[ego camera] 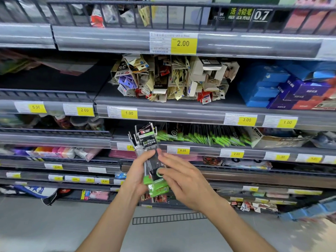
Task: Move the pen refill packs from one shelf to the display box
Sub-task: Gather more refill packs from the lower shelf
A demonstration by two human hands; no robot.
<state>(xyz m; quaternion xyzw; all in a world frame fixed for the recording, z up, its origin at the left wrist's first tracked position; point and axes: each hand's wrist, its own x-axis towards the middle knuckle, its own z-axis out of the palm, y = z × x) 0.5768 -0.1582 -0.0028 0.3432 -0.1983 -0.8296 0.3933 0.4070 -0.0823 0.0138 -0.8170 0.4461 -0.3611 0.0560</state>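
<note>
A bundle of black and green pen refill packs (149,151) stands upright in front of the shelves, in the middle of the view. My left hand (139,172) is closed around the bundle's lower left side. My right hand (181,176) touches the front of the bundle with spread fingers, its fingertips on the green lower part. More green and black refill packs (201,136) lie in a row on the shelf just behind. At the right end of that row sits a cardboard display box (280,140).
Grey shelves with yellow price tags fill the view. A heap of small carded items (171,79) sits on the shelf above, blue and purple boxes (283,88) to its right. A loose black wire divider (169,218) lies on the grey floor below.
</note>
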